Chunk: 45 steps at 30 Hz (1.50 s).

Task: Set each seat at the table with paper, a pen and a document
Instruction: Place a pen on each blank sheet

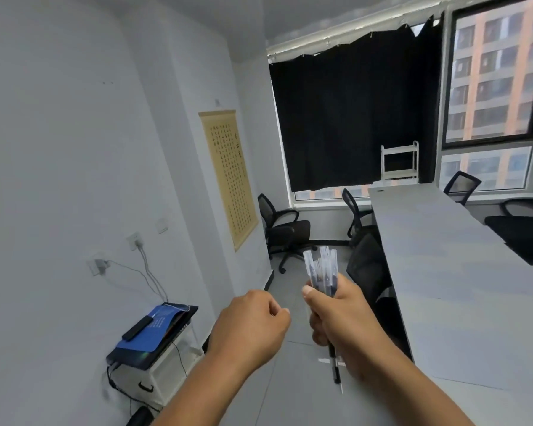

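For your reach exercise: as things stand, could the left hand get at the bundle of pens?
Probably yes. The left hand is beside the pens held upright in the right hand, with nothing between them.

Open floor (293, 305) runs between left wall and table (443, 272). Chairs (285, 230) crowd the table's near edge; low cabinet (154, 373) against wall.

Clear glossy plastic pens (322, 272); matt grey table (443, 256); black cloth curtain (351, 118)
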### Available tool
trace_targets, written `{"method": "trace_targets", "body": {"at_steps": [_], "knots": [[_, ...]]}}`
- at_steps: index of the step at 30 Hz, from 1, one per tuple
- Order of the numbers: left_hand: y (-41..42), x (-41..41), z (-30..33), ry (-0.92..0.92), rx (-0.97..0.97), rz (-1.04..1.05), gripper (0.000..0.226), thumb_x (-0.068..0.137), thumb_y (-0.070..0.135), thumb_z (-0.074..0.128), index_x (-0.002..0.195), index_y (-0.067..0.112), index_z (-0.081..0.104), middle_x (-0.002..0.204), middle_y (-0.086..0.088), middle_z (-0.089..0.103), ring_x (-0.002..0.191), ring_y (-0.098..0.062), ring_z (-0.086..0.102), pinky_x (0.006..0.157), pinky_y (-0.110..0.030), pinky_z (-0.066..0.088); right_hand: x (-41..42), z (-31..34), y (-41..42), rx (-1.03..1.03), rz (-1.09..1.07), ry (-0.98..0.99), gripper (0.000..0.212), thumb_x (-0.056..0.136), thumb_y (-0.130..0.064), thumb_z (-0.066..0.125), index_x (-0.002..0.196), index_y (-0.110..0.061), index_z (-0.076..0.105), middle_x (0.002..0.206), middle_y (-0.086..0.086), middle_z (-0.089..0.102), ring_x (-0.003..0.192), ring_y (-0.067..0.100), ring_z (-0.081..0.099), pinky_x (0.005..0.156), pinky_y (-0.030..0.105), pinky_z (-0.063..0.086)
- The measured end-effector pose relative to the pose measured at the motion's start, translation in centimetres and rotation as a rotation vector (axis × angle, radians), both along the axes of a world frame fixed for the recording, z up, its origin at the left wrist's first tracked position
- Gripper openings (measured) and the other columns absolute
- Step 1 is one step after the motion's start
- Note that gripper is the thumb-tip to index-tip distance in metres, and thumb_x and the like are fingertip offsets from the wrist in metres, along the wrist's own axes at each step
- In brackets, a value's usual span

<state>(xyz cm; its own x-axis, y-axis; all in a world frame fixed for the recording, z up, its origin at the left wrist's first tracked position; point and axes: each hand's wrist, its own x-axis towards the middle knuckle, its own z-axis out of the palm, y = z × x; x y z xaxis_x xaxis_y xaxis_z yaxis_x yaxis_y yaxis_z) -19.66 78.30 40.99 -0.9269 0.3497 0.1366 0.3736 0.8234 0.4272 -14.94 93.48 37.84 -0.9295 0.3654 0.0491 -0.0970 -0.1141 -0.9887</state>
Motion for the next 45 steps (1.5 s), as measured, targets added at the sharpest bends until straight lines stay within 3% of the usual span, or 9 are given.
{"method": "trace_targets", "body": {"at_steps": [4,10,17,24,31,34,38,42,45], "knots": [[2.4,-5.6,0.5,0.018,0.015,-0.055,0.036,0.101,0.046,0.060,0.092,0.015,0.074,0.085,-0.004,0.079,0.082,-0.028,0.074,0.076,-0.044,0.063,-5.1,0.7,1.6,0.020,-0.044,0.013,0.015,0.105,-0.008,0.056,0.093,-0.013,0.048,0.066,0.002,0.032,0.051,0.014,0.028,0.049,0.030,0.025],[5.8,-12.9,0.4,-0.017,0.035,-0.179,0.036,0.103,0.044,0.061,0.092,0.014,0.076,0.084,-0.006,0.079,0.082,-0.030,0.074,0.076,-0.046,0.063,-11.1,0.8,4.5,0.063,-0.149,0.009,0.017,0.106,-0.010,0.056,0.110,0.002,0.045,0.068,0.002,0.033,0.053,0.015,0.029,0.049,0.032,0.028],[10.0,-23.8,-1.0,-0.040,0.061,-0.392,0.035,0.100,0.047,0.061,0.085,0.018,0.073,0.074,0.002,0.077,0.074,-0.022,0.073,0.073,-0.044,0.065,-18.9,-1.0,6.7,0.122,-0.355,-0.044,0.016,0.105,-0.013,0.058,0.093,-0.016,0.047,0.067,0.004,0.035,0.051,0.017,0.032,0.050,0.031,0.032],[14.6,-32.2,-1.2,-0.096,0.078,-0.644,0.038,0.100,0.046,0.062,0.082,0.013,0.071,0.073,-0.006,0.076,0.071,-0.028,0.075,0.070,-0.043,0.064,-22.9,-0.8,7.6,0.123,-0.618,-0.094,0.016,0.105,-0.009,0.055,0.100,0.003,0.045,0.070,0.007,0.036,0.050,0.014,0.030,0.048,0.031,0.029],[22.1,-34.8,-2.6,-0.172,0.097,-0.883,0.041,0.098,0.046,0.062,0.072,0.014,0.060,0.073,-0.010,0.074,0.056,-0.018,0.060,0.060,-0.037,0.055,-22.8,-1.9,11.2,0.072,-0.826,-0.175,0.018,0.103,-0.009,0.054,0.090,-0.017,0.046,0.072,0.005,0.032,0.054,0.018,0.024,0.053,0.036,0.024],[26.5,-35.0,-3.8,-0.198,0.117,-0.955,0.041,0.095,0.046,0.061,0.084,0.008,0.068,0.079,-0.013,0.074,0.058,-0.015,0.057,0.066,-0.046,0.063,-22.4,-3.6,13.8,0.069,-0.913,-0.220,0.014,0.103,-0.011,0.055,0.092,-0.014,0.046,0.074,0.005,0.032,0.054,0.018,0.025,0.052,0.035,0.026],[32.3,-35.0,-6.0,-0.228,0.068,-1.046,0.042,0.094,0.048,0.058,0.082,0.008,0.065,0.064,-0.003,0.059,0.059,-0.013,0.053,0.060,-0.033,0.048,-22.1,-6.9,18.1,0.026,-1.009,-0.262,0.014,0.103,-0.012,0.057,0.100,-0.003,0.047,0.074,0.005,0.035,0.056,0.018,0.029,0.052,0.035,0.028],[38.3,-35.1,-8.7,-0.246,-0.035,-1.122,0.041,0.096,0.045,0.059,0.084,0.006,0.065,0.065,-0.009,0.062,0.059,-0.017,0.055,0.062,-0.033,0.047,-22.3,-10.3,22.5,-0.064,-1.093,-0.294,0.013,0.102,-0.011,0.056,0.101,-0.001,0.048,0.076,0.007,0.035,0.059,0.019,0.030,0.052,0.034,0.029],[42.9,-34.9,-9.6,-0.247,-0.082,-1.165,0.039,0.096,0.045,0.061,0.087,0.007,0.068,0.079,-0.011,0.075,0.066,-0.032,0.070,0.070,-0.041,0.062,-22.4,-11.8,25.8,-0.117,-1.127,-0.303,0.010,0.102,-0.012,0.057,0.095,-0.011,0.050,0.073,0.003,0.035,0.057,0.018,0.029,0.052,0.034,0.028]]}}
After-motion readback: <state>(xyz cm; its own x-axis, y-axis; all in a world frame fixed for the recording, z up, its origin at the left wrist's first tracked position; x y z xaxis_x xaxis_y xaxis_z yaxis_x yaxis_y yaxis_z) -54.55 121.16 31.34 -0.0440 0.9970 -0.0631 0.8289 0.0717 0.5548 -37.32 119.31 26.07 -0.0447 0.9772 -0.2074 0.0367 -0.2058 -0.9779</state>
